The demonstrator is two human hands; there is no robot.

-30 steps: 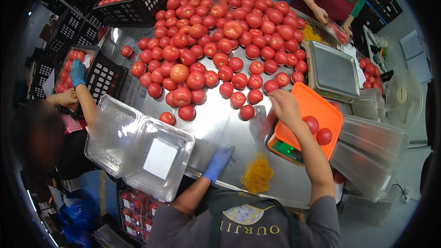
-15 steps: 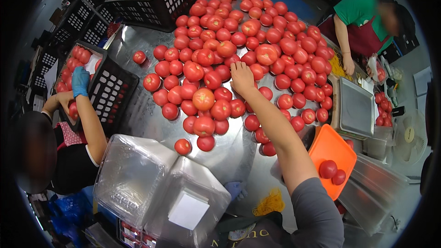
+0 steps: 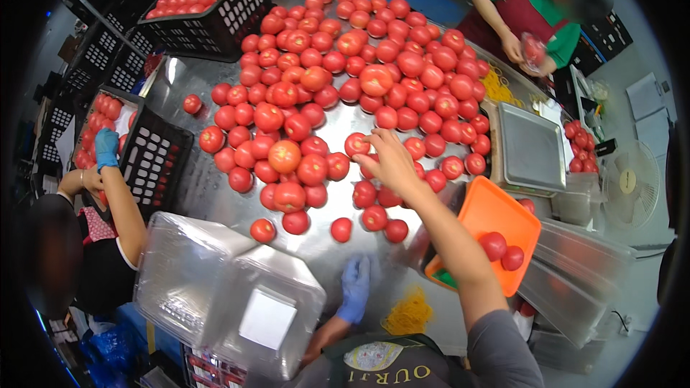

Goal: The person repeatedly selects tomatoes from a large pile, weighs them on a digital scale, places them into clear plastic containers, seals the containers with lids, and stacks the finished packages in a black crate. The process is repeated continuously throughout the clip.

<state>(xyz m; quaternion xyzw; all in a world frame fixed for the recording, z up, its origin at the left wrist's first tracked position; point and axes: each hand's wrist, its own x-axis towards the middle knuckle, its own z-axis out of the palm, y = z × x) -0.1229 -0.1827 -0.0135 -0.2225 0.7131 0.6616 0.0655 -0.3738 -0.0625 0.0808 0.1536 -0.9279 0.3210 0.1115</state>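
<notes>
Red tomatoes (image 3: 376,80) cover much of the metal table in a loose heap. My bare right hand (image 3: 394,165) reaches into the near side of the heap, thumb and fingers spread. Its fingertips lie beside a tomato (image 3: 356,144), and another tomato is partly hidden under the palm; no firm hold shows. My left hand (image 3: 354,289), in a bluish-purple glove, is low over the table's near side with its fingers stretched out and nothing in it. A single tomato (image 3: 341,230) sits between that glove and the heap.
Clear plastic containers (image 3: 194,273) stand at near left, an orange tray (image 3: 503,219) with two tomatoes at right. Yellow rubber bands (image 3: 408,312) lie near me. A metal scale (image 3: 532,147) is farther right. Black crates (image 3: 154,158) hold tomatoes at left. Co-workers handle tomatoes at both sides.
My right hand has drawn back toward me and its fingers have spread. Some tomatoes have shifted nearer. My gloved left hand has come more into view. The right co-worker now holds a bagged tomato.
</notes>
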